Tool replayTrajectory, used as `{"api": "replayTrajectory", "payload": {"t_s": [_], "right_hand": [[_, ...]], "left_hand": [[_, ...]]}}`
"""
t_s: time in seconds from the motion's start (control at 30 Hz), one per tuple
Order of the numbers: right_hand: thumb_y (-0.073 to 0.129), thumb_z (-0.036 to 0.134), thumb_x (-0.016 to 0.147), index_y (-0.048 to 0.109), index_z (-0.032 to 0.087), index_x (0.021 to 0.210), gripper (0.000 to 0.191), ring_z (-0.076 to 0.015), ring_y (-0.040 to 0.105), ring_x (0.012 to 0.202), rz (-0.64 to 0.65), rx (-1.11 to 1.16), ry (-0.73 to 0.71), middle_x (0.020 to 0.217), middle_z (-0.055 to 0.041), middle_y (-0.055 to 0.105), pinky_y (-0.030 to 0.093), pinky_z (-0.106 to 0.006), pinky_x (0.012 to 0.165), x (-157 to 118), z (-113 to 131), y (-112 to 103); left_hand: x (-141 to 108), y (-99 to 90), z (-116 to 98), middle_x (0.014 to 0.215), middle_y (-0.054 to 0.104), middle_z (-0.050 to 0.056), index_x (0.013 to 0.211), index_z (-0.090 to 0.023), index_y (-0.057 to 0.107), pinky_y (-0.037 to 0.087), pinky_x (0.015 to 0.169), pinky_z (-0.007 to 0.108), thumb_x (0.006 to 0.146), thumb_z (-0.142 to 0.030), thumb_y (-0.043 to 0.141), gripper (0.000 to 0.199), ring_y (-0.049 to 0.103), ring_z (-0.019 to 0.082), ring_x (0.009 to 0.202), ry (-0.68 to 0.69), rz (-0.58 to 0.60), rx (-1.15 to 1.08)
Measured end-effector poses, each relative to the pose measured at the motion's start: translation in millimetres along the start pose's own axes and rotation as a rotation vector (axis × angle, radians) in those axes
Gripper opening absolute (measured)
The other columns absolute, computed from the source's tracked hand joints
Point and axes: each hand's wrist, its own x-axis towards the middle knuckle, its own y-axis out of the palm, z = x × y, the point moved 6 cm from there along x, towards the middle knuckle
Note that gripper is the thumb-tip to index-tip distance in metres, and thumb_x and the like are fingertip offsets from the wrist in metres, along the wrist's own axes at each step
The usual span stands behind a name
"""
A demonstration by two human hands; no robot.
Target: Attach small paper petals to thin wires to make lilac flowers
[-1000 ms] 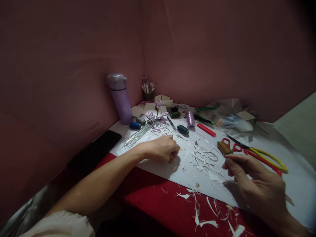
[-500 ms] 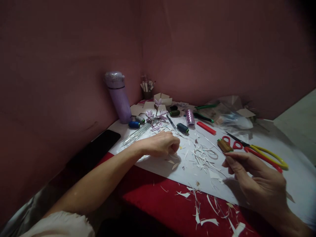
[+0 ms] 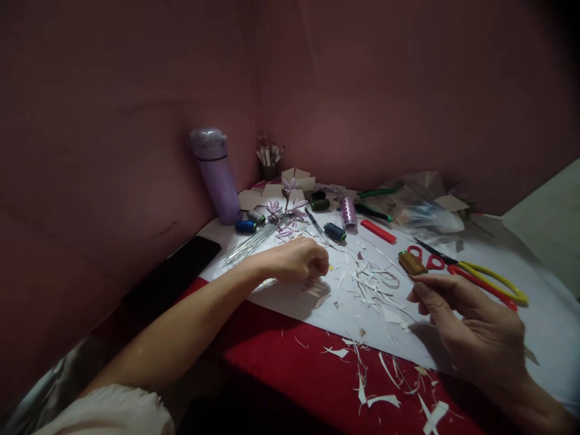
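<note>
My left hand [image 3: 301, 260] is closed, low over the white paper sheet [image 3: 290, 305], in front of the lilac flowers [image 3: 290, 205] and a bundle of thin wires [image 3: 251, 243]. What its curled fingers hold, if anything, is hidden. My right hand [image 3: 471, 326] pinches the end of a thin pale strand [image 3: 385, 257] between thumb and forefinger, beside the brown thread spool [image 3: 412, 263]. The strand runs up and left over the paper. Between my hands lies a heap of paper scraps [image 3: 374, 284].
Behind stand a purple bottle [image 3: 217, 181] and a cup of sticks [image 3: 270, 169]. Yellow-and-red scissors [image 3: 489, 281], a red bar [image 3: 378, 231], a lilac spool [image 3: 348, 212] and plastic bags [image 3: 426, 208] lie at right. A black phone [image 3: 174, 275] is at left.
The view has shifted very slightly. Both hands keep nearly the same place and pose.
</note>
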Motion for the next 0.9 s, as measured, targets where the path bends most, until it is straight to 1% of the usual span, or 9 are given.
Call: {"api": "replayTrajectory", "payload": {"t_s": [0.13, 0.27, 0.43, 0.5, 0.6, 0.7, 0.8, 0.87, 0.9], "right_hand": [[0.061, 0.032, 0.08, 0.064, 0.022, 0.085, 0.011, -0.013, 0.059, 0.053, 0.002, -0.005, 0.003, 0.064, 0.0018, 0.063, 0.047, -0.024, 0.051, 0.3, 0.4, 0.4], [0.06, 0.033, 0.081, 0.064, 0.022, 0.085, 0.012, -0.0132, 0.059, 0.054, 0.001, -0.022, 0.008, 0.065, 0.0013, 0.063, 0.046, -0.024, 0.05, -0.2, -1.0, 0.8], [0.061, 0.032, 0.08, 0.064, 0.022, 0.085, 0.011, -0.0128, 0.059, 0.054, 0.012, -0.013, 0.03, 0.066, 0.0013, 0.063, 0.047, -0.024, 0.052, -0.9, -2.2, 1.6], [0.061, 0.031, 0.08, 0.064, 0.022, 0.085, 0.011, -0.0129, 0.059, 0.055, 0.015, -0.005, 0.041, 0.067, 0.001, 0.063, 0.048, -0.024, 0.052, -1.3, -2.2, 1.6], [0.061, 0.029, 0.08, 0.064, 0.021, 0.089, 0.013, -0.0136, 0.061, 0.058, 0.016, 0.015, 0.05, 0.07, -0.0001, 0.064, 0.049, -0.023, 0.053, -2.2, -1.9, 1.0], [0.058, 0.027, 0.082, 0.064, 0.021, 0.094, 0.015, -0.0136, 0.063, 0.061, 0.058, 0.0, 0.013, 0.074, -0.0008, 0.066, 0.051, -0.023, 0.057, -3.7, 1.3, 2.7], [0.058, 0.025, 0.082, 0.065, 0.021, 0.095, 0.015, -0.0134, 0.065, 0.061, 0.158, -0.035, -0.058, 0.073, -0.0002, 0.069, 0.052, -0.022, 0.058, -6.6, 7.5, 9.0], [0.059, 0.024, 0.082, 0.064, 0.022, 0.094, 0.014, -0.0134, 0.067, 0.061, 0.226, -0.023, -0.111, 0.072, 0.0003, 0.071, 0.052, -0.022, 0.057, -8.9, 13.2, 14.1], [0.058, 0.023, 0.082, 0.064, 0.022, 0.094, 0.013, -0.0134, 0.067, 0.061, 0.256, -0.007, -0.133, 0.073, 0.0005, 0.071, 0.052, -0.022, 0.057, -9.8, 16.4, 16.6]], "left_hand": [[0.9, -1.5, 0.5, 0.075, 0.065, 0.004, 0.081, -0.011, 0.066, 0.041, 0.061, 0.02, 0.066, -0.006, 0.056, 0.018, 0.055, 0.01, 0.068, 0.013, -0.045, -0.02], [1.8, 0.0, -0.2, 0.074, 0.066, 0.004, 0.08, -0.011, 0.068, 0.042, 0.062, 0.021, 0.067, -0.01, 0.06, 0.015, 0.056, 0.009, 0.066, 0.035, -0.034, -0.034], [2.0, -4.0, 0.5, 0.074, 0.067, 0.004, 0.079, -0.012, 0.069, 0.042, 0.063, 0.021, 0.066, -0.003, 0.053, 0.022, 0.058, 0.01, 0.069, 0.038, -0.082, -0.007], [2.6, -6.9, 2.7, 0.072, 0.067, 0.004, 0.079, -0.012, 0.069, 0.042, 0.062, 0.021, 0.066, -0.002, 0.052, 0.024, 0.059, 0.011, 0.069, 0.039, -0.118, 0.002], [3.6, -12.9, 7.8, 0.07, 0.067, 0.003, 0.078, -0.012, 0.068, 0.041, 0.06, 0.021, 0.067, -0.005, 0.051, 0.022, 0.057, 0.01, 0.066, 0.036, -0.224, 0.048], [4.1, -15.6, 9.7, 0.069, 0.065, 0.003, 0.077, -0.012, 0.068, 0.039, 0.06, 0.022, 0.069, -0.005, 0.05, 0.02, 0.056, 0.01, 0.063, 0.043, -0.319, 0.095], [4.1, -11.7, 0.9, 0.072, 0.066, 0.003, 0.081, -0.012, 0.067, 0.04, 0.062, 0.021, 0.074, -0.008, 0.053, 0.016, 0.056, 0.009, 0.066, 0.106, -0.354, 0.049], [3.1, -5.5, -13.1, 0.077, 0.066, 0.004, 0.084, -0.013, 0.067, 0.041, 0.065, 0.022, 0.079, -0.016, 0.057, 0.011, 0.056, 0.01, 0.07, 0.189, -0.358, 0.03], [2.3, -0.9, -22.4, 0.078, 0.066, 0.005, 0.085, -0.013, 0.067, 0.041, 0.067, 0.023, 0.081, -0.021, 0.058, 0.013, 0.056, 0.01, 0.071, 0.245, -0.35, 0.044]]}}
